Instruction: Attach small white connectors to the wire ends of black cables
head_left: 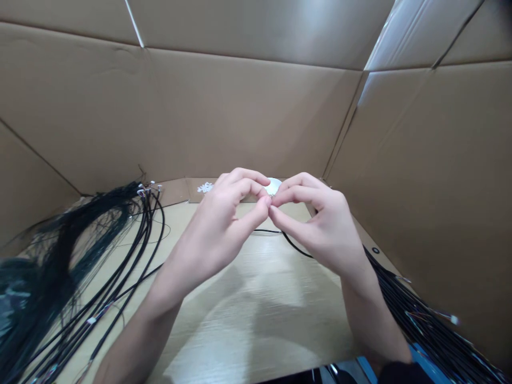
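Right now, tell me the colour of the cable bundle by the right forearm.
Black; the cable bundle shows best in the head view.

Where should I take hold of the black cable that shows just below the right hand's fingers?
Probably best to pinch the black cable midway along its curved stretch, coming from the near left side. That part is slim and exposed against the table, while farther right it disappears behind the right hand. Leftward the dark line looks thinner, so I'd avoid gripping there.
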Available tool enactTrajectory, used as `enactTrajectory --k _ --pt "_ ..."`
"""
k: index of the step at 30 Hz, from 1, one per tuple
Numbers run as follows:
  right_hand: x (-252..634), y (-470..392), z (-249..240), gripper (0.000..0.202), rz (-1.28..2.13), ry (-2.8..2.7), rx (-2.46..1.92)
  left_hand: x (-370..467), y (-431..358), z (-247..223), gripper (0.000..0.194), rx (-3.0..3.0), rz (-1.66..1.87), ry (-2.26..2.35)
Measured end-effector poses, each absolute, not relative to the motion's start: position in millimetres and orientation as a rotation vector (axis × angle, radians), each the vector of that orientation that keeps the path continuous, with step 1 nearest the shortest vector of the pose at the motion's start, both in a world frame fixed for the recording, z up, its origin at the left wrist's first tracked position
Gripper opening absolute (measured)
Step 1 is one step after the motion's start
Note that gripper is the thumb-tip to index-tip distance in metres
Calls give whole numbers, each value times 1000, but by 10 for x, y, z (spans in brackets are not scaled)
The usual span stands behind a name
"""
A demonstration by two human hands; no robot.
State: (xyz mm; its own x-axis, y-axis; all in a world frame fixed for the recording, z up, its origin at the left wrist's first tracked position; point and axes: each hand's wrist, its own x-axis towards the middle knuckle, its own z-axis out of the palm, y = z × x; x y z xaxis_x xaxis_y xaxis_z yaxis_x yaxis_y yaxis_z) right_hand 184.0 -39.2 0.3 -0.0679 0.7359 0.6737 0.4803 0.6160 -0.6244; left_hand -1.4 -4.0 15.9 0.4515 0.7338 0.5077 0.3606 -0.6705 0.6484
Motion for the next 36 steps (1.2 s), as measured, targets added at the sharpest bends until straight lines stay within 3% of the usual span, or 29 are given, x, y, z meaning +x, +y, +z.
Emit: enactTrajectory --k 5,10,19,27,36 --pt "1950 -153 -31 10 875 -1580 -822 -21 69 193 26 2044 1083 877" --pt "1956 17 -104 19 1138 -1545 -621 -34 115 224 26 1952 1031 718" --pt "1971 -101 -56 24 1095 -1606 -592 -32 176 191 21 1912 1001 495" --pt "1941 -219 3 19 1076 -1555 -642 -83 17 315 27 2052 1019 848" --pt "1931 -274 -11 15 941 -1601 -753 -130 30 315 21 1918 875 768"
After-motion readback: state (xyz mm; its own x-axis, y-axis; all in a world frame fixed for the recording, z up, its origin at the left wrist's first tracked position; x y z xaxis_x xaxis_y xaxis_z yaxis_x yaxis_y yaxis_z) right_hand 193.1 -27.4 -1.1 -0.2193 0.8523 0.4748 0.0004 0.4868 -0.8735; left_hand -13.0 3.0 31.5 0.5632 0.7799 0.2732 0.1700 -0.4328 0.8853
